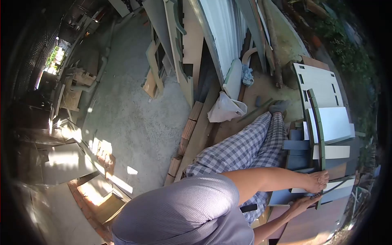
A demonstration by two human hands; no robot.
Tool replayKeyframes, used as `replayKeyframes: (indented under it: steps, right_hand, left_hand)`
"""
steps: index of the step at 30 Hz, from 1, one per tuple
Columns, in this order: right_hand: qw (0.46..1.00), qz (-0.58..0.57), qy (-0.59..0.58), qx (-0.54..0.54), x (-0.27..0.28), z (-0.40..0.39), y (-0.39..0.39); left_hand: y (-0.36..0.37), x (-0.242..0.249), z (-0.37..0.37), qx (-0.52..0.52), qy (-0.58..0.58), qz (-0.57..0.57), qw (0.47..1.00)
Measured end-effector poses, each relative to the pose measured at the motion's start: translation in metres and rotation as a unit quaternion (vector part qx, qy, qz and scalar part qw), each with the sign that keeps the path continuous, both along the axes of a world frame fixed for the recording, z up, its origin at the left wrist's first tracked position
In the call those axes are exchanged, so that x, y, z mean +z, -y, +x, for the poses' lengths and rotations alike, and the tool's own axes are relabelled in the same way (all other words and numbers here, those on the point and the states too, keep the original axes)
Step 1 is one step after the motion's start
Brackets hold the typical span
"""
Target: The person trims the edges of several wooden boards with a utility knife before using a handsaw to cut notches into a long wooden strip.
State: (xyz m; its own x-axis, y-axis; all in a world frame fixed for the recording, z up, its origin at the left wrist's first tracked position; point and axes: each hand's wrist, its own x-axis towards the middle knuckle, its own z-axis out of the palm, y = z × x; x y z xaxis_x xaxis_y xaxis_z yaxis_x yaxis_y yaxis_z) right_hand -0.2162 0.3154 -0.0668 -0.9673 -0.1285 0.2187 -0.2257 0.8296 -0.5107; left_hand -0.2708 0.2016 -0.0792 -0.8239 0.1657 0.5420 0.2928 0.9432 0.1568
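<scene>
My left hand (318, 181) is closed at the lower part of a long, slightly curved dark green strip (317, 126) with marks across it. That strip stretches up over a stack of boards. Just below, my right hand (304, 203) has its fingers closed at a thin dark stick (339, 185), which slants up to the right past my left hand. The stick's exact kind cannot be made out. Both hands are over flat boards, among them a pale cream piece (335, 152), a white sheet (330, 122) and blue-grey pieces (296, 145).
A white board with dark slots (320, 83) lies beyond the stack. Long panels (222, 36) lean at the top, near a white sack (226, 108). A row of bricks (188, 130) edges the concrete floor (134, 110). More boards (65, 163) lie at the left.
</scene>
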Motion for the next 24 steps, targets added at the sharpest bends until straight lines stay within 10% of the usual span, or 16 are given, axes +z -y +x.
replayKeyframes:
  steps: [24]
  right_hand:
    - [0.997, -0.047, 0.055, -0.033, 0.014, 0.012, 0.009]
  left_hand:
    - [-0.007, -0.006, -0.007, 0.002, 0.035, 0.027, 0.999]
